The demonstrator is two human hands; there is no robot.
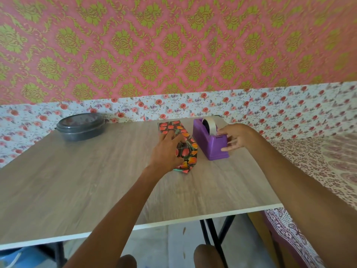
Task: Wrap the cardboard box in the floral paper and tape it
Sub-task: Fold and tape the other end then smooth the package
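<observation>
The box [188, 149], covered in dark paper with orange and red flowers, lies on the wooden table [96, 180] near its far middle. My left hand [166, 151] rests flat on top of it, fingers spread, pressing the paper down. A loose paper end sticks out at the box's near end. Just right of the box stands a purple tape dispenser [210, 140] with a roll of white tape. My right hand [236, 137] is at the dispenser's cutter end, thumb and fingers touching its top and side. Whether it pinches the tape end is unclear.
A dark round lidded container [81, 126] sits at the table's far left. Floral cloth lines the wall behind the table, and a patterned bedspread [328, 161] lies to the right. The table's near edge runs across the lower part of the view, my knees below it.
</observation>
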